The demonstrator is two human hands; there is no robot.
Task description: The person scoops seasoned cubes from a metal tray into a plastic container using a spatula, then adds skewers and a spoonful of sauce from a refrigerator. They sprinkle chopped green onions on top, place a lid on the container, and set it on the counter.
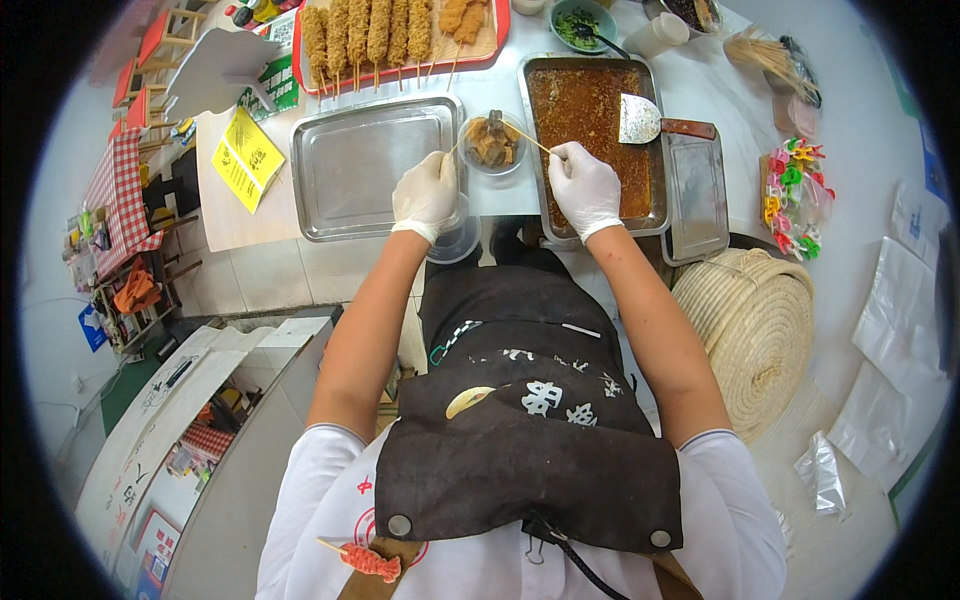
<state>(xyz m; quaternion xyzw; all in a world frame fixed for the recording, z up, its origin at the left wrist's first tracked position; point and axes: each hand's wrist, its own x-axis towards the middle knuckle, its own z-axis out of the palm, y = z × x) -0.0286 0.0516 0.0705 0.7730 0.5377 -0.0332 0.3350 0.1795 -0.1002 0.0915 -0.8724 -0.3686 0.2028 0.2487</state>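
Observation:
My gloved left hand [428,194] is closed, pinching a thin wooden skewer [459,145] at the left side of a clear plastic bowl [513,168]. From the other side, my gloved right hand [586,188] pinches another skewer [528,137] that slants toward the bowl. Brown food pieces [492,148] fill the bowl, with a darker grey piece on top where the skewer tips meet it. Left of the bowl lies a bare metal tray [375,165]. To its right, a tray of brown sauce [590,105] sits beneath my right hand.
A scraper [655,122] rests across the sauce tray's edge. Breaded skewers [357,32] lie on a red-rimmed tray at the back. Chopped greens fill a bowl [582,25]. Colourful clips [795,195] and bundled sticks [765,55] are at right, above a coiled straw mat [750,330].

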